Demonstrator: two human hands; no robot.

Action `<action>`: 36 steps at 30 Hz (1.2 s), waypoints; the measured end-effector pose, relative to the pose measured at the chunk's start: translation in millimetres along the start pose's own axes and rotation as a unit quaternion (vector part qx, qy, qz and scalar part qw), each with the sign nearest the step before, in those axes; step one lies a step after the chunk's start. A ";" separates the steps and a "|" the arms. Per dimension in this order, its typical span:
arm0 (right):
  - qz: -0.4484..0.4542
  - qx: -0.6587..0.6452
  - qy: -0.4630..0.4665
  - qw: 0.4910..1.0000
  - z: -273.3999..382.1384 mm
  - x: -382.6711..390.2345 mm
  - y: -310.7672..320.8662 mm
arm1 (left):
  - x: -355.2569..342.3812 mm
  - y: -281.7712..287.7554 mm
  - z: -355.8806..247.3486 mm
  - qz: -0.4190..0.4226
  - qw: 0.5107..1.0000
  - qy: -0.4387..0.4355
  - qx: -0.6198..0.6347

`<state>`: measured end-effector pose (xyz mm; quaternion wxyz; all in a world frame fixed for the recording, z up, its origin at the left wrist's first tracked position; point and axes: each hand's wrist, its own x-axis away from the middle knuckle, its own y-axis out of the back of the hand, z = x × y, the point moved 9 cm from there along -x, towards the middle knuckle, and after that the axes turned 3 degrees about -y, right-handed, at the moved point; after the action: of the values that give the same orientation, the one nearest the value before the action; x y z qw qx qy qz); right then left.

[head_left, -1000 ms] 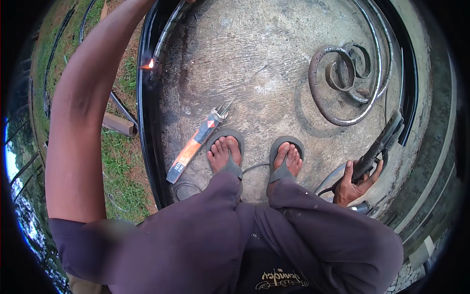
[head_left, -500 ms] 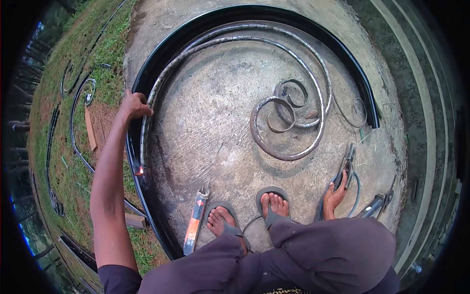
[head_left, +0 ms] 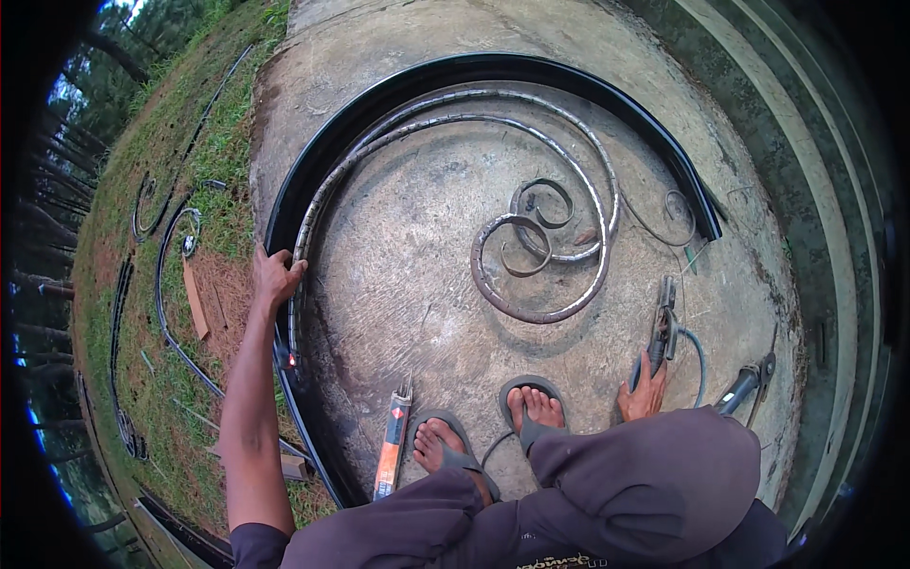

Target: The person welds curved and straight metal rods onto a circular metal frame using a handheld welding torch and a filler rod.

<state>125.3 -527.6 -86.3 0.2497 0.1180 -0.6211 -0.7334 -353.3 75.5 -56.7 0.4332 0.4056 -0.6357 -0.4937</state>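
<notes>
At the left, my left hand is closed over the black curved metal channel, its fingertips reaching the silvery bent rod that runs along the inside. A small spot glows red-orange where rod and channel meet, just below that hand. On the right, my right hand rests low by a welding electrode holder lying on the concrete. Its fingers are stretched out at the lower end of the handle and do not wrap round it. The rod curls into scrolls near the middle.
An orange and white packet of welding rods lies beside my left sandalled foot. A black-handled tool and cable are at the right. Wooden pieces and bent metal bars lie on the grass at left. A thin wire coil lies near the channel's end.
My right hand has loosened from round the electrode holder, which now lies on the concrete. My left hand keeps its hold on the channel. The glow has dimmed, and the view has shifted.
</notes>
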 end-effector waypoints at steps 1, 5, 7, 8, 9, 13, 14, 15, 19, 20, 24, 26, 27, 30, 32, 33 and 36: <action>0.013 0.020 0.005 1.000 3.7 0.6 1.7 | 3.1 0.2 2.1 -0.013 1.000 0.007 -0.003; 0.099 0.099 -0.026 0.990 12.3 -6.8 12.0 | 2.9 -6.5 11.2 -0.012 1.000 0.006 -0.022; 0.124 0.136 -0.025 0.983 19.4 -14.9 21.5 | 1.6 -13.4 17.3 0.003 1.000 0.007 -0.012; 0.124 0.155 -0.007 0.980 24.6 -18.1 27.8 | 3.2 -11.7 16.8 -0.026 0.999 -0.007 -0.036; 0.141 0.165 -0.006 0.976 27.2 -15.5 30.7 | 4.3 -12.2 16.2 -0.030 0.999 -0.021 -0.038; 0.120 0.142 0.021 0.982 53.7 -27.8 50.9 | 10.6 -8.7 18.4 -0.020 1.000 0.003 -0.013; 0.116 0.108 0.029 0.987 62.1 -30.6 56.4 | 12.6 -6.0 16.3 -0.021 1.000 0.003 -0.017; 0.112 0.079 0.031 0.990 70.7 -34.6 62.2 | 14.9 -3.5 14.5 -0.017 1.000 -0.002 -0.003; 0.104 -0.085 0.071 0.988 120.9 -54.1 86.7 | 31.7 -1.0 19.0 -0.027 0.995 0.024 0.097; 0.089 -0.100 0.093 0.987 137.2 -61.2 95.0 | 38.7 -1.8 21.8 -0.041 0.993 0.038 0.106; 0.058 -0.152 0.206 0.965 198.5 -77.0 122.7 | 71.1 -5.5 25.0 -0.129 0.978 0.054 0.152; 0.065 -0.156 0.241 0.956 219.5 -78.9 125.7 | 83.5 -5.8 25.4 -0.178 0.966 0.072 0.170; 0.071 -0.155 0.245 0.954 226.0 -77.8 124.3 | 86.7 -6.9 25.9 -0.185 0.964 0.080 0.174; 0.068 -0.142 0.281 0.947 240.5 -64.9 116.9 | 92.5 -2.1 22.5 -0.205 0.958 0.076 0.186; 0.103 -0.164 0.298 0.935 249.4 -54.6 100.4 | 99.2 3.6 23.6 -0.197 0.953 0.101 0.207; 0.127 -0.169 0.285 0.935 249.5 -49.6 89.8 | 103.3 10.9 21.0 -0.212 0.949 0.111 0.208; 0.171 -0.147 0.298 0.928 255.3 -31.5 69.2 | 118.7 39.6 -2.0 -0.278 0.927 0.097 0.231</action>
<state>43.8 -301.1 27.7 0.5597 0.1845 -0.4139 -0.6939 -390.0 -29.7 0.2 0.2323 0.7011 -0.5484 -0.3921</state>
